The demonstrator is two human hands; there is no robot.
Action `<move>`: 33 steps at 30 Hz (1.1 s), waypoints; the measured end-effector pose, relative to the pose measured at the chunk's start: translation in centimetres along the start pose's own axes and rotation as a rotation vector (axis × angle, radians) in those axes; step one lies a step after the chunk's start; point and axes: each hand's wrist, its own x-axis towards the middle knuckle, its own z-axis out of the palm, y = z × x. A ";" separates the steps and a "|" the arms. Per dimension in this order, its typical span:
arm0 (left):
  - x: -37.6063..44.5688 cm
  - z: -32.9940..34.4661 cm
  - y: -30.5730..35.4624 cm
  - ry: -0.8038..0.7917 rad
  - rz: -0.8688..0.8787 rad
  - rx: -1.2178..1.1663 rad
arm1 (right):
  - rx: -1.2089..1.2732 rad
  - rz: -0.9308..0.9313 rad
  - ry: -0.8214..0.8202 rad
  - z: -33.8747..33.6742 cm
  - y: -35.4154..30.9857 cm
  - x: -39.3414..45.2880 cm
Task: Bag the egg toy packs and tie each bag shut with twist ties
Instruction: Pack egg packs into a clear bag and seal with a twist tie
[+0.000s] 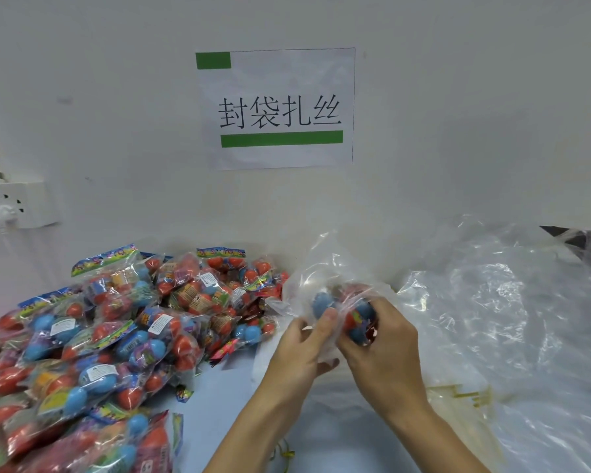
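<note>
Both my hands hold a clear plastic bag (316, 268) with an egg toy pack (350, 310) of blue and red eggs inside it, just above the table. My left hand (304, 349) grips the bag's edge with thumb and fingers. My right hand (382, 343) curls round the pack through the plastic. A large heap of egg toy packs (116, 322) covers the table's left side. Yellowish twist ties (464, 394) lie under plastic to the right of my right forearm.
A big pile of clear plastic bags (512, 319) fills the right side. A white wall with a paper sign (277, 109) stands behind the table. A wall socket (12, 204) sits at the far left. A loose twist tie (284, 454) lies by my left forearm.
</note>
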 end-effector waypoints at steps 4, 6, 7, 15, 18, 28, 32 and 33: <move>0.0 0.0 0.0 0.025 0.003 0.086 | 0.099 0.138 0.144 -0.2 -0.2 0.4; 0.1 -0.3 0.0 0.081 -0.024 0.021 | 0.220 0.264 0.155 -0.2 -0.1 0.6; 0.2 -0.4 0.2 0.109 -0.046 -0.034 | 0.299 0.317 0.151 -0.2 -0.1 0.7; 0.2 -0.2 0.0 -0.055 -0.078 -0.277 | 0.525 0.374 -0.107 0.3 -1.7 -0.1; 0.4 -0.2 -0.2 -0.056 0.002 -0.273 | 0.531 0.328 -0.147 0.0 -2.0 0.1; -0.1 0.4 -0.8 -0.106 0.053 -0.025 | 0.465 0.365 0.107 0.1 -1.0 0.6; -0.5 0.7 -1.3 -0.194 0.003 0.188 | 0.509 0.469 0.240 -0.6 -0.1 1.2; -0.6 0.7 -1.2 -0.172 0.010 0.211 | 0.503 0.479 0.226 -0.7 0.1 1.3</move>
